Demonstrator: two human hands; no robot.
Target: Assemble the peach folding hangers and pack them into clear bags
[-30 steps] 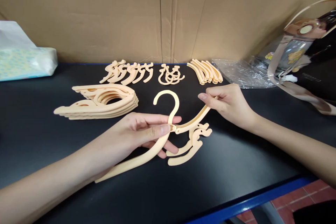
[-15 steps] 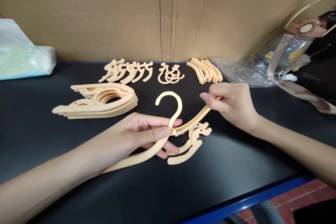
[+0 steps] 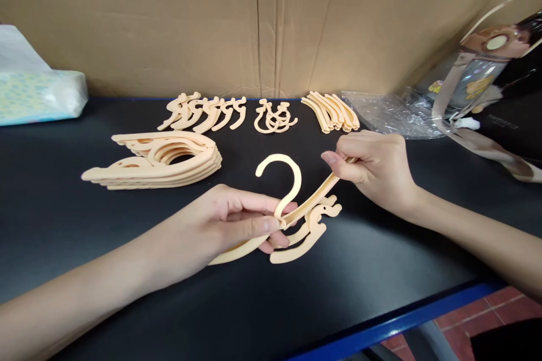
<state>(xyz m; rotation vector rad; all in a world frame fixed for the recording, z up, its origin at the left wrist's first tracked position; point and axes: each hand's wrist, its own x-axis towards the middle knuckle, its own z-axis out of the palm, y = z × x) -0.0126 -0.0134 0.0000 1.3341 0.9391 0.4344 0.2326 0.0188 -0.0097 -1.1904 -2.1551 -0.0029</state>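
Note:
My left hand (image 3: 237, 223) pinches the joint of a cream plastic hanger, where its curved hook (image 3: 296, 175) meets an arm (image 3: 241, 251) that runs down to the left under my palm. Closed in a fist, my right hand (image 3: 372, 172) grips the far end of a second hanger arm (image 3: 313, 198), a hollow channel-shaped piece. This arm's near end meets the base of the hook at my left fingertips; whether it is seated there I cannot tell. Behind and below my fingers, two wavy hanger pieces (image 3: 298, 249) lie on the black table.
A stack of folded hangers (image 3: 169, 172) lies at the left. Along the back are wavy pieces (image 3: 207, 115), loose hooks (image 3: 275, 118) and channel arms (image 3: 332, 113). A tissue pack (image 3: 42, 96) is far left; a plastic bag (image 3: 381, 115) and strapped bottle (image 3: 478, 82) stand right.
The hook and its joint have shifted slightly right, and the left arm has turned further under my left palm. The second arm's near end now overlaps the hook's base. My right hand has barely moved.

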